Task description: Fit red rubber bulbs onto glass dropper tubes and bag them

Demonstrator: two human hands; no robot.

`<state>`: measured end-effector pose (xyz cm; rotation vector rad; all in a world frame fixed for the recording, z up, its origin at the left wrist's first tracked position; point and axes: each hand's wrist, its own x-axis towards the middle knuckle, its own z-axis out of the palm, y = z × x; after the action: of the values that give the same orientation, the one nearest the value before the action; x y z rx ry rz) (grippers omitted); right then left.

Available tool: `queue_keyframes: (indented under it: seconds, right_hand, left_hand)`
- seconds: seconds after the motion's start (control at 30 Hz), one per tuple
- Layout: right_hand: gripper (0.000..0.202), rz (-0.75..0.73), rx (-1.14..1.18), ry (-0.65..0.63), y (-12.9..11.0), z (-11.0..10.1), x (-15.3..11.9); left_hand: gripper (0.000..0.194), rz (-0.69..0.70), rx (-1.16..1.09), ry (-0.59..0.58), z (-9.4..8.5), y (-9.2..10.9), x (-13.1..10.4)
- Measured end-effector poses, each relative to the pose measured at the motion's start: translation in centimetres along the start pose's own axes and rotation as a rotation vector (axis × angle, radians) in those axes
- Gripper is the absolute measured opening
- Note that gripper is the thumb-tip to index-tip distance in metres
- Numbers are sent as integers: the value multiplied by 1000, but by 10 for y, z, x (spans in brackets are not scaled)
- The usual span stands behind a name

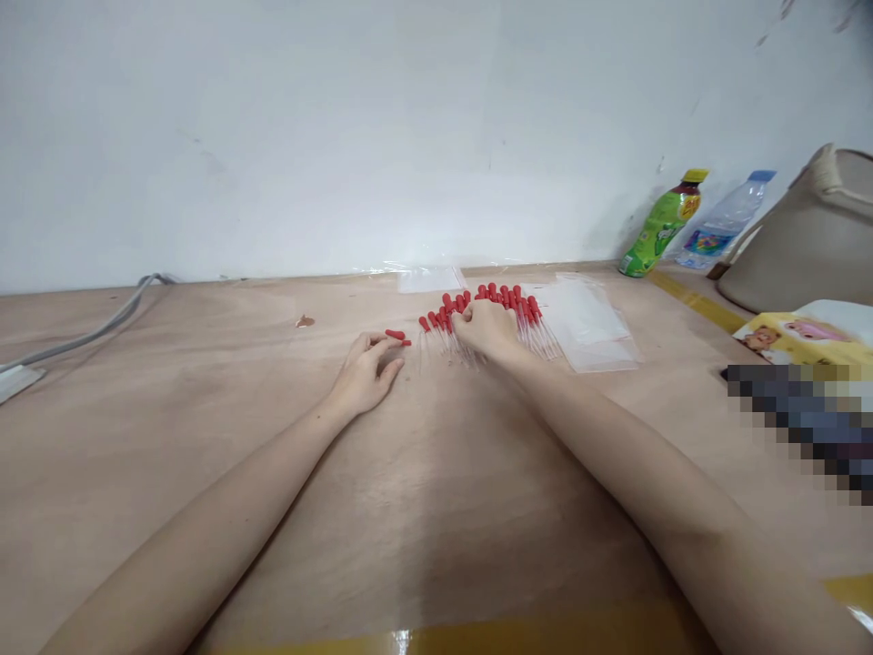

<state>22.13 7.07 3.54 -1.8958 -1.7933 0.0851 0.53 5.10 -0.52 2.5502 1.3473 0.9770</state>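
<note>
Many thin clear droppers with red bulbs (530,309) lie side by side in the middle of the wooden table. My right hand (486,326) is over the middle of the row, its fingers curled together at the red bulbs; what they pinch, if anything, is hidden. To the left, my left hand (370,371) rests on the table with thumb and fingers apart. Two red bulbs (396,336) show at its fingertips, and whether the hand grips them cannot be made out. Clear plastic bags (590,318) lie flat to the right of the droppers.
Against the wall at the right lean a green bottle (660,227) and a clear bottle (724,223), beside a beige bag (805,236). A yellow printed packet (784,338) lies in front of them. A grey cable (115,320) runs along the left. Yellow tape (450,639) crosses the near edge.
</note>
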Motion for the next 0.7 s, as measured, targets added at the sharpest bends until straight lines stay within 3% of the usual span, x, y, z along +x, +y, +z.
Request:
queue_keyframes:
  seconds: [0.1,0.5,0.7]
  right_hand:
    - [26,17,-94,50,2,10,3]
    - [41,-30,-196,28,4,23,4]
    - [35,-214,-153,35,-15,23,-14]
  left_hand:
    - [29,-11,-13,-30,1,-1,1]
    - [32,-61,20,9,-1,2,2]
    - [26,-84,23,18,3,0,4]
